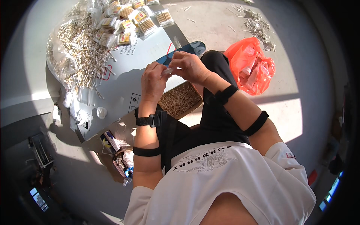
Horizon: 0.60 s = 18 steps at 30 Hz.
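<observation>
Small pale piece (169, 70) is up in the air between the two hands, above the near edge of the white panel. Left hand (153, 78) pinches its 8 o'clock end; right hand (188, 67) has the 2 o'clock end between thumb and fingers. Neither has let go.

Handling, best guess: very light, thin, limp, probably slick like plastic film. Would crease or tear before it resists. Take it by opposite edges with fingertips, low force; a hard squeeze in the middle would crush it.

Clock positions from the piece: cardboard box (191, 111) of loose swabs at 5-6, below the hands. Blue object (195, 48) with round shapes at 1, part covered by the right hand. Filled swab packs (147, 25) at 11. Big swab heap (80, 47) at 9-10, on the white panel (120, 88). Red plastic bag (258, 73) at 3.

Hard to read: fingers cover most of the piece, so can't tell if it's a bag, wrap or swabs in film. Thumb contacts are unclear. Red bag contents are mostly hidden; the packs are cut off at the top, the rim is dark.
</observation>
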### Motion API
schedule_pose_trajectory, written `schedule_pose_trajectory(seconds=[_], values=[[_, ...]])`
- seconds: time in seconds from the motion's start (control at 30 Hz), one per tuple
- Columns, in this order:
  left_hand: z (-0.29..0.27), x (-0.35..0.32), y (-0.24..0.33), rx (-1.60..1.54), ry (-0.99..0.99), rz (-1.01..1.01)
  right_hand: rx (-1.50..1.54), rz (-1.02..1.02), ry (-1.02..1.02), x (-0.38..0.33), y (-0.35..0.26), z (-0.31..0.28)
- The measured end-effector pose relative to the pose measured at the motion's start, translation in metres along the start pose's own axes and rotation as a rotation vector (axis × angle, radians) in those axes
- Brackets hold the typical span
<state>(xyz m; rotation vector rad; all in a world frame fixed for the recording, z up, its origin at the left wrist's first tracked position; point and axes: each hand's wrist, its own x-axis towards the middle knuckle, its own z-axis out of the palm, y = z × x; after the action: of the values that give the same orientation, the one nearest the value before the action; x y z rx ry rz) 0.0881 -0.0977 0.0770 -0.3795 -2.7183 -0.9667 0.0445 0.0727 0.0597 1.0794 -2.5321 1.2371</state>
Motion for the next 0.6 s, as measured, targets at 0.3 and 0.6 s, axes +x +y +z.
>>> schedule_pose_trajectory(seconds=[0.3, 0.6], values=[[-0.002, -0.005, -0.005, -0.206, 0.005, -0.145, 0.208, 0.118, 0.012, -0.003, 0.002, 0.0], [-0.001, 0.004, 0.003, -0.293, -0.101, -0.412, 0.484, 0.532, -0.014, -0.002, 0.0, 0.006]])
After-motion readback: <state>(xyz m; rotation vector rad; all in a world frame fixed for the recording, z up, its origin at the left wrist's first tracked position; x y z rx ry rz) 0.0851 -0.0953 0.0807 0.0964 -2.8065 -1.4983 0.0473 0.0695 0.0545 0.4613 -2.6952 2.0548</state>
